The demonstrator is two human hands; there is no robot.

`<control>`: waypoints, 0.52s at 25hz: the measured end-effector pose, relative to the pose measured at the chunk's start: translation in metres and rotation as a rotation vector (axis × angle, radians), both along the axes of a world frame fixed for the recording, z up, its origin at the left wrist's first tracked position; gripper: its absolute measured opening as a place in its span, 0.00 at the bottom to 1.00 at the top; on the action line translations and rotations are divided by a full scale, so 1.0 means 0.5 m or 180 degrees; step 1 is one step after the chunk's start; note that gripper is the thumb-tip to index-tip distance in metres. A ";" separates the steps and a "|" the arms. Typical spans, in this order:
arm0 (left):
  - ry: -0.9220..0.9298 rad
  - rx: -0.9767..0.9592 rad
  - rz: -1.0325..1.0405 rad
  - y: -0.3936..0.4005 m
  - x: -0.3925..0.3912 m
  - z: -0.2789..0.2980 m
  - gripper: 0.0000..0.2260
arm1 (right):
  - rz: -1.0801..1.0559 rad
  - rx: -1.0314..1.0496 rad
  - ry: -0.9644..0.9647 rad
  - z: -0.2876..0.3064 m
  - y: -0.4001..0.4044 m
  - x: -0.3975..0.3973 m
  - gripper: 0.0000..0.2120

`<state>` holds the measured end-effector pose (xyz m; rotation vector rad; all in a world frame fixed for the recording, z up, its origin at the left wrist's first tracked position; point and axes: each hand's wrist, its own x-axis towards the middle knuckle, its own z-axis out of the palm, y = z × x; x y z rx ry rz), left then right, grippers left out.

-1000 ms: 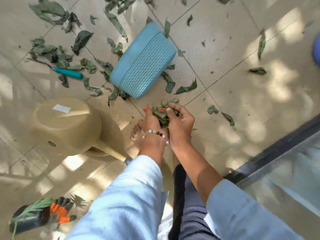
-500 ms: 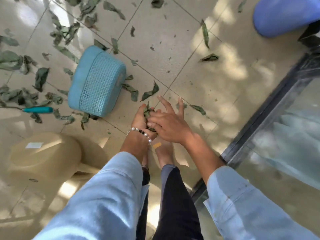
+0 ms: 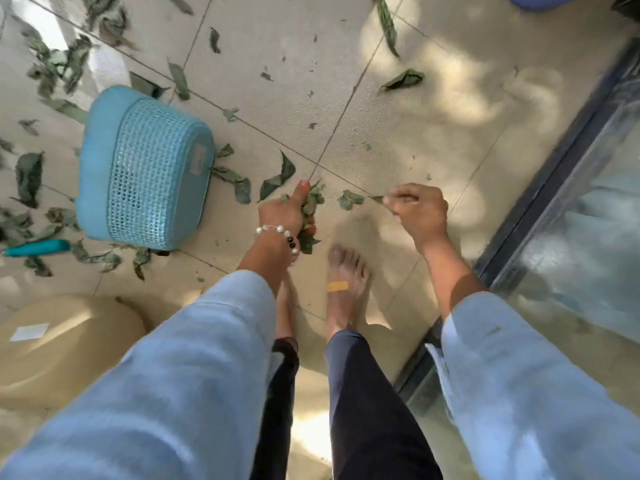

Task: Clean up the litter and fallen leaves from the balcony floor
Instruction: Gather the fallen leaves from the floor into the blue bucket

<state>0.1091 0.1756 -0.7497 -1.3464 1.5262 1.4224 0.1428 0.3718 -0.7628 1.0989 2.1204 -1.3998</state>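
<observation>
A single wide-angle view looks steeply down from head height onto the tiled balcony floor (image 3: 433,140), close above the person's arms and bare feet. The blue basket (image 3: 145,168) lies left of centre; a glass door (image 3: 588,202) runs down the right edge.

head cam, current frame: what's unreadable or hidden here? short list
- Blue basket: lies on its side, opening faces away; contents hidden, head view.
- Blue object: cut off by top edge; unidentifiable.
- Teal handle: its far end cut off by left edge.
- Left hand grips a bunch of leaves; fingers hide how many.
- Right hand pinches a leaf; mostly hidden by the fingers.
- Tan container: label too small to read.
</observation>
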 end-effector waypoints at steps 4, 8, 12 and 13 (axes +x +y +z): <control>-0.0065 -0.0283 0.0069 -0.086 0.006 -0.067 0.18 | 0.2160 0.1614 -0.0956 -0.165 0.012 0.028 0.26; -0.0359 -0.0371 0.0240 -0.140 0.009 -0.115 0.18 | 0.2234 0.2111 -0.0323 -0.211 -0.016 0.021 0.11; -0.0478 -0.0468 0.0426 -0.145 0.016 -0.110 0.18 | 0.1760 0.1518 0.0156 -0.198 -0.069 0.015 0.10; -0.0555 -0.0487 0.0470 -0.146 0.015 -0.107 0.18 | 0.2068 0.1438 0.0251 -0.198 -0.092 0.023 0.10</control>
